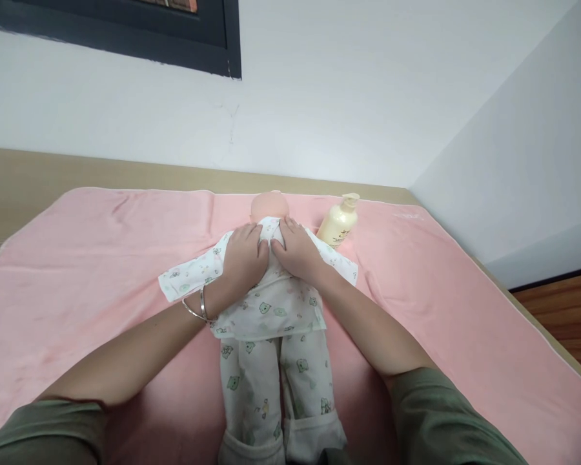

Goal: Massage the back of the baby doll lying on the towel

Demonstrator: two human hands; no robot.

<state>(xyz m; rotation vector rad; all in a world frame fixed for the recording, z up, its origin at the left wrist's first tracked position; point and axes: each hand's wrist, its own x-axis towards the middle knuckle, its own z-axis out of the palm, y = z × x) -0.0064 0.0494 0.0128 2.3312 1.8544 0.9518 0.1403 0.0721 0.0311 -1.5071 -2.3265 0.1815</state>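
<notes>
On my remote view, my left hand [244,261] lies flat on a clothed doll [274,313], mid pink blanket [101,258]; my right hand [297,252] rests flat alongside, thumbs nearly meeting. Rightward, a pump bottle [337,223]. I'd press lightly, evenly.

Left hand [244,255], right hand [298,250] — palms down

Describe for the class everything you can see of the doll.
The doll has a smooth, pinkish, bare head that looks like plastic or vinyl; no face shows. It wears a white, cloth-looking top and trousers, both with small green prints; the trouser ends look plain white. It lies on a pink sheet, head away from the camera, sleeves spread to either side. The left hand and right hand rest on its upper body.
</notes>
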